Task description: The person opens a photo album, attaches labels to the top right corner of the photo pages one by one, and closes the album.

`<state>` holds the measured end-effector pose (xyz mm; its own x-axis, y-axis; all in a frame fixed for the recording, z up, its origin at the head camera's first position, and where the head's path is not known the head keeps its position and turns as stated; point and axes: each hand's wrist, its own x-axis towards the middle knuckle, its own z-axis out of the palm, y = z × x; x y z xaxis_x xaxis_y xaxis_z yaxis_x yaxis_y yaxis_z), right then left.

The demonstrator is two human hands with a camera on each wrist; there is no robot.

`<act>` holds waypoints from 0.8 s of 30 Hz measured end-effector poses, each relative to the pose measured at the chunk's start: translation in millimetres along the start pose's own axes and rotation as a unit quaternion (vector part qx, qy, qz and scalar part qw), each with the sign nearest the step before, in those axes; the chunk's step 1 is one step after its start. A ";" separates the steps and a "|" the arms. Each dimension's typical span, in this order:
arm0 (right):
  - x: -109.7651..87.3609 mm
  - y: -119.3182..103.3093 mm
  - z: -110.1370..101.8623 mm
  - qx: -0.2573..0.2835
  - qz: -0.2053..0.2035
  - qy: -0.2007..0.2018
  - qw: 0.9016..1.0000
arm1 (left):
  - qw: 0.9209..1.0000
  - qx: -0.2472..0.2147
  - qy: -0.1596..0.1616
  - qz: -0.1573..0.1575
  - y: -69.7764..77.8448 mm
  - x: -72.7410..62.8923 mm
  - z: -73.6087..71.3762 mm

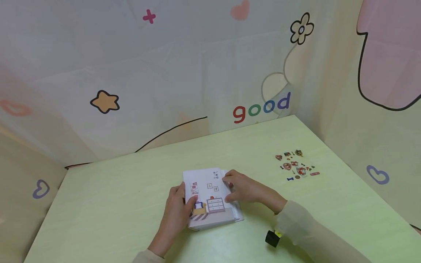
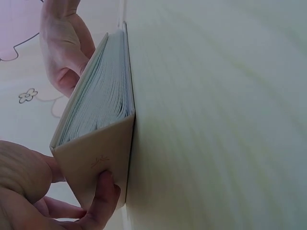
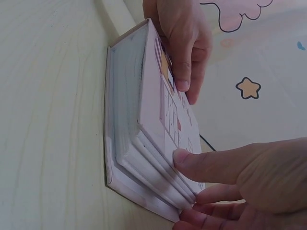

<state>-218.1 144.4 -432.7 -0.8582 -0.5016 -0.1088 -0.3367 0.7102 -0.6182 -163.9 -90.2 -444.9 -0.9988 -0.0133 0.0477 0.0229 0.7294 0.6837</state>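
Observation:
A thick photo album (image 1: 208, 215) lies on the table, its pale cover printed with a chest of drawers, a chair and small picture frames. My left hand (image 1: 177, 208) grips its left side, thumb on the cover; the left wrist view shows a fingertip against the album's spine (image 2: 98, 155). At the opposite edge, my right hand (image 1: 245, 187) holds the cover, thumb on top and fingers at the page edges. The right wrist view has this thumb (image 3: 184, 158) near the cover's corner, with slight gaps between the layers of pages (image 3: 144, 163). The cover appears closed.
Several small colourful stickers (image 1: 294, 164) lie spread on the pale green table (image 1: 131, 204) at the right. A black block-like object (image 1: 272, 238) with a yellow part is beside my right sleeve. Printed cloth walls (image 1: 164, 91) stand behind and at both sides.

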 end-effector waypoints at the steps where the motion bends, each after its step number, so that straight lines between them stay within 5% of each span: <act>1: -0.2 0.0 0.0 0.003 0.002 0.000 1.000 | 1.000 -0.001 0.003 0.003 -0.5 0.0 0.6; 24: -11.5 9.9 -12.1 0.002 0.004 -0.005 1.000 | 1.000 -0.006 -0.004 0.024 11.2 -0.7 9.6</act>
<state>-216.2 163.2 -428.1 -0.8570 -0.5008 -0.1215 -0.3280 0.7119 -0.6210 -163.4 -75.4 -444.2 -0.9969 0.0271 0.0745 0.0711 0.7210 0.6893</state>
